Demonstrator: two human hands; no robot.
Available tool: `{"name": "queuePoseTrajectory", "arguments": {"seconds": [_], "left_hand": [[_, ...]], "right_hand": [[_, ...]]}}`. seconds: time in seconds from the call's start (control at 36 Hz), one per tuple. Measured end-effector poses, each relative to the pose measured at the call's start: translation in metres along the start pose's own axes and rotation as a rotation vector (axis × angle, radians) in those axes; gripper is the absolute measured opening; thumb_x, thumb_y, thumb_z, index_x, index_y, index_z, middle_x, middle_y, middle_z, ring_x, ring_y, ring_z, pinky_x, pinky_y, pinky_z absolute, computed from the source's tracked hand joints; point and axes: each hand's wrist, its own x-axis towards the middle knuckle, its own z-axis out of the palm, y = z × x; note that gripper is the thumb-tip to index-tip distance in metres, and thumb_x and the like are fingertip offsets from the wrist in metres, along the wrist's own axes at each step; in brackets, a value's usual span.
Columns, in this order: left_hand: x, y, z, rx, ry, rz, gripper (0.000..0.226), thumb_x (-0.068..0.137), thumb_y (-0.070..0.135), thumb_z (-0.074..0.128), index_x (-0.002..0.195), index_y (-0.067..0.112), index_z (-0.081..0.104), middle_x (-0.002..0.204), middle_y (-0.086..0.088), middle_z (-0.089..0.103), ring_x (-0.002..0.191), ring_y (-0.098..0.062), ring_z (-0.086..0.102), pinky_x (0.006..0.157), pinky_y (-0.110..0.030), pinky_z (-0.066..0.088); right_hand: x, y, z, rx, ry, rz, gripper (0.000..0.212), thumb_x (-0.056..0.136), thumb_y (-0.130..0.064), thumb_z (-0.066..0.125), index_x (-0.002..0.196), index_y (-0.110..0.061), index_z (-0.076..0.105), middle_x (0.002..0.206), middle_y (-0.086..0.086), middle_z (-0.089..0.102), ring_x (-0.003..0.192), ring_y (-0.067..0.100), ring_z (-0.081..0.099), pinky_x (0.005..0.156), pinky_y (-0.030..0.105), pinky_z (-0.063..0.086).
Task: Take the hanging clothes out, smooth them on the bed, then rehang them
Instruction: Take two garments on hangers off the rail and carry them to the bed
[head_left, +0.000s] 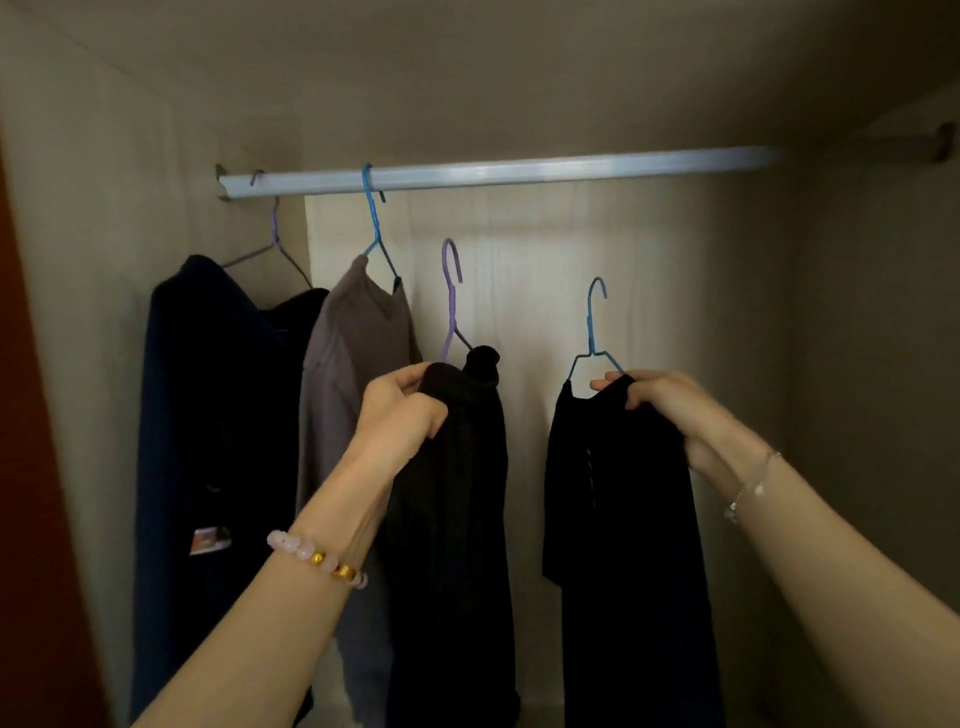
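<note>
Inside the wardrobe, my left hand grips the shoulder of a black garment on a purple hanger. My right hand grips the shoulder of a second black garment on a blue hanger. Both hangers' hooks are off the silver rail and sit well below it. A grey-brown garment hangs from the rail on another blue hanger. A dark navy garment hangs at the far left on a purple hanger.
The wardrobe's pale back panel and side walls enclose the space. The right part of the rail carries no hangers. A reddish-brown door edge stands at the far left.
</note>
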Motion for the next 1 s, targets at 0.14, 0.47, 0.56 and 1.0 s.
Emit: {"name": "queuePoseTrajectory", "arguments": {"seconds": [0.14, 0.47, 0.56, 1.0], "left_hand": [[-0.042, -0.059, -0.005, -0.058, -0.063, -0.066, 0.068, 0.061, -0.027, 0.034, 0.117, -0.001, 0.061, 0.083, -0.004, 0.064, 0.070, -0.013, 0.060, 0.041, -0.009, 0.041], [-0.178, -0.166, -0.021, -0.232, -0.142, -0.413, 0.054, 0.062, -0.012, 0.062, 0.108, 0.018, 0.063, 0.090, 0.006, 0.076, 0.083, -0.008, 0.071, 0.063, -0.015, 0.055], [-0.205, -0.177, -0.027, -0.249, -0.084, -0.490, 0.042, 0.076, -0.013, 0.063, 0.103, 0.019, 0.064, 0.084, 0.009, 0.076, 0.077, -0.006, 0.071, 0.060, -0.014, 0.054], [-0.341, -0.162, -0.156, -0.192, 0.511, -0.601, 0.052, 0.051, 0.008, 0.077, 0.102, 0.007, 0.068, 0.089, -0.011, 0.072, 0.062, -0.011, 0.068, 0.054, -0.014, 0.053]], "right_hand": [[-0.048, 0.053, -0.005, 0.015, -0.055, 0.110, 0.041, 0.085, 0.011, 0.040, 0.118, -0.002, 0.061, 0.108, 0.003, 0.070, 0.083, 0.016, 0.068, 0.057, 0.016, 0.055], [-0.165, 0.128, -0.029, -0.020, -0.334, 0.136, 0.054, 0.084, 0.017, 0.038, 0.100, -0.020, 0.074, 0.118, 0.001, 0.068, 0.094, 0.025, 0.060, 0.071, 0.025, 0.050], [-0.184, 0.152, -0.026, -0.049, -0.365, 0.158, 0.054, 0.082, 0.022, 0.036, 0.109, -0.012, 0.066, 0.116, 0.005, 0.069, 0.098, 0.023, 0.060, 0.071, 0.019, 0.050], [-0.209, 0.230, 0.074, -0.225, -1.157, 0.261, 0.052, 0.067, -0.020, 0.057, 0.118, -0.027, 0.064, 0.117, -0.010, 0.068, 0.114, 0.003, 0.059, 0.090, 0.009, 0.042]]}}
